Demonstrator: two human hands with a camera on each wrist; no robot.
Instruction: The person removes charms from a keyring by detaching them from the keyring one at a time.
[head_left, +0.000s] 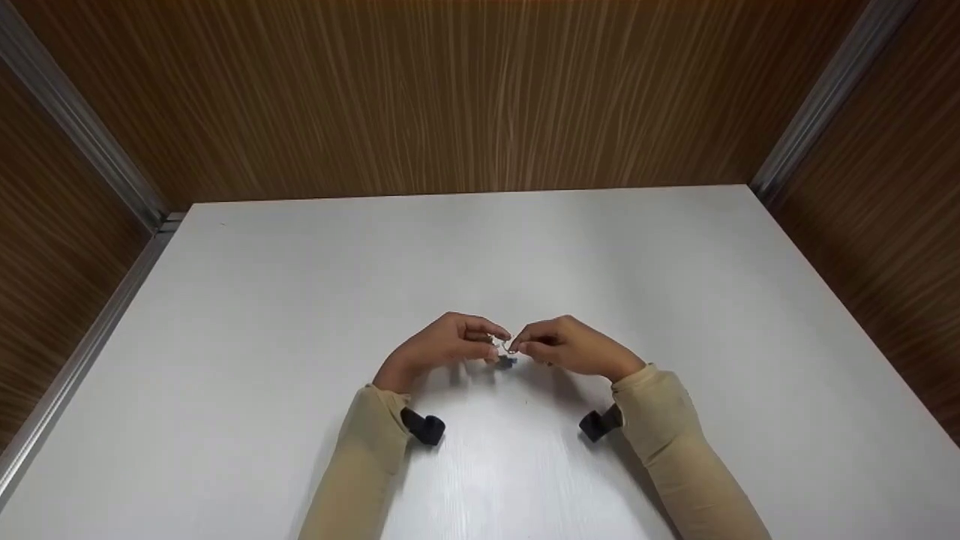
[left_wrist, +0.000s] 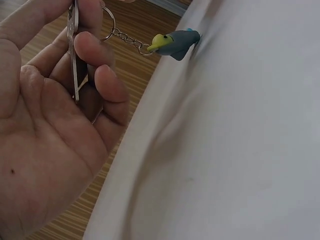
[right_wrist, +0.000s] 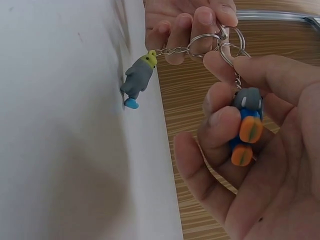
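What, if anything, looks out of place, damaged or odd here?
Nothing stands out. The left hand pinches a key ring with a grey charm dangling against the white table; the right hand holds a second charm. Both look intact.

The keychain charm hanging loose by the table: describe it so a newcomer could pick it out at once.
Start at the white table, where both hands meet near the front middle. From a ring pinched in the left hand, a short chain drops to the hanging charm. It is grey with a yellow-green head and a blue foot, unlike the orange-footed charm gripped in the right hand.
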